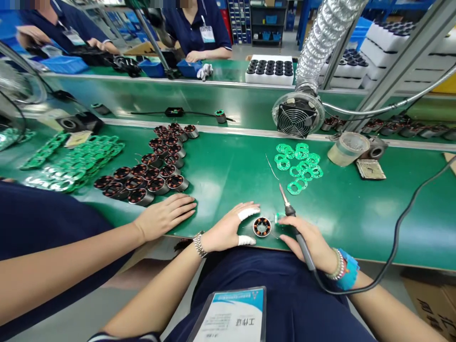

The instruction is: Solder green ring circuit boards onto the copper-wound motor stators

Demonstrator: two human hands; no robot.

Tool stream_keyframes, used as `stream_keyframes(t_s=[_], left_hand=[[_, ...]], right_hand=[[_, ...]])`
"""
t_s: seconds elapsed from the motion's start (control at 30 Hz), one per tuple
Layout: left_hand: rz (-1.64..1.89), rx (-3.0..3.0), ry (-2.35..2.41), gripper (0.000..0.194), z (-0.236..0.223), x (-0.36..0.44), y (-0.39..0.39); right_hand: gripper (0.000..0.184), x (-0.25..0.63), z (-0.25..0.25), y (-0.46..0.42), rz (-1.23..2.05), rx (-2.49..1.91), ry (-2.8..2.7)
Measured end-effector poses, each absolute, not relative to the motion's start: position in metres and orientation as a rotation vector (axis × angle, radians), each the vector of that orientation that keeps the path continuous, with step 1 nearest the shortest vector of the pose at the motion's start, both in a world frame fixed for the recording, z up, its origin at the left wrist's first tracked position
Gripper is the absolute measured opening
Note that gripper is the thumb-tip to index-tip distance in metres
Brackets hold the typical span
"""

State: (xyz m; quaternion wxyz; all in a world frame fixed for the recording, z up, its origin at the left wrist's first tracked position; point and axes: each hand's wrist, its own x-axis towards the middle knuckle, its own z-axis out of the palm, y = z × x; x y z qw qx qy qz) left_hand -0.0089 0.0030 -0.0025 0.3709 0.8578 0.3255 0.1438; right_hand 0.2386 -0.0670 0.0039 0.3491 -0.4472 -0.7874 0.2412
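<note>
A motor stator [261, 228] with copper windings stands near the table's front edge. My left hand [228, 230] is beside it, thumb and forefinger spread apart in white finger covers; I see nothing held between them. My right hand [310, 240] holds a soldering iron [302, 244], its tip pointing away from me. Close to my right fingertips is a small green circuit board [277, 218], partly hidden; whether they touch it I cannot tell. A thin strand of solder wire [271, 166] lies beyond the iron's tip.
Several stators [155, 173] stand at left, near a co-worker's hand [166, 216]. Loose ring-shaped green boards [302, 166], a tub [348, 149] and a sponge tray [371, 169] lie right. A fume fan [297, 118] hangs behind; the iron's cord [397, 232] loops right.
</note>
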Motion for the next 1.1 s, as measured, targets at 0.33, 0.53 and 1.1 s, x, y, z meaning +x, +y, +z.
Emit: stream_keyframes(t_s=[0.33, 0.53, 1.1], left_hand=[[0.591, 2.138, 0.901, 0.041, 0.005, 0.015, -0.019], [0.723, 2.194, 0.962, 0.033, 0.016, 0.022, -0.034], [0.712, 2.062, 0.863, 0.047, -0.008, 0.025, 0.001]], right_hand=[[0.023, 0.222, 0.011, -0.074, 0.705, -1.234, -1.806], [0.024, 0.217, 0.007, -0.069, 0.606, -1.248, -1.862], [0.016, 0.277, 0.009, -0.08, 0.679, -1.445, -1.762]])
